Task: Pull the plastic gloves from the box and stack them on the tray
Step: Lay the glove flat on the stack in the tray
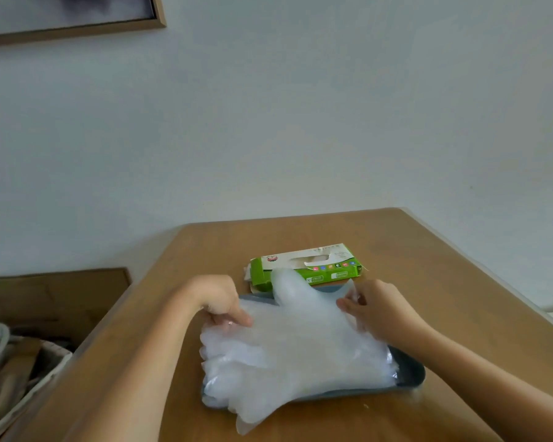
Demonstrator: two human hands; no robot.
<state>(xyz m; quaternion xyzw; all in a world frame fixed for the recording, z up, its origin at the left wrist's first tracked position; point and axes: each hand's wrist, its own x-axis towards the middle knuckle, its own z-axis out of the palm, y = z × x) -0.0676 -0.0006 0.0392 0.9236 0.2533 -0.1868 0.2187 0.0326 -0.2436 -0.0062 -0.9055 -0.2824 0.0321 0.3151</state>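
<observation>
Lower left of frame: a woven basket [29, 374] is sitting beside the wooden table [444, 282], contents unclear.

Lower centre: a pile of clear plastic gloves [268, 378] is lying on a dark grey tray [412, 374]. The pile is covering most of the tray and is spilling over its near edge onto the table.

Centre: a top glove [304, 317] is being held spread over the pile, its thumb pointing toward the far side.
- The left hand [224, 301] is pinching the top glove's left edge, fingers curled down onto the plastic.
- The right hand [377, 306] is pinching its right edge, fingertips bunched on the film.
- Both forearms are coming in from the bottom edge of the frame.

Just beyond the tray: a green glove box [329, 272] is lying flat on the table, white film showing in its top slot. Its near left part is hidden behind the glove's thumb.

Background: a pale wall is filling the upper frame. The corner of a wood-framed picture [77, 30] is hanging at upper left.
</observation>
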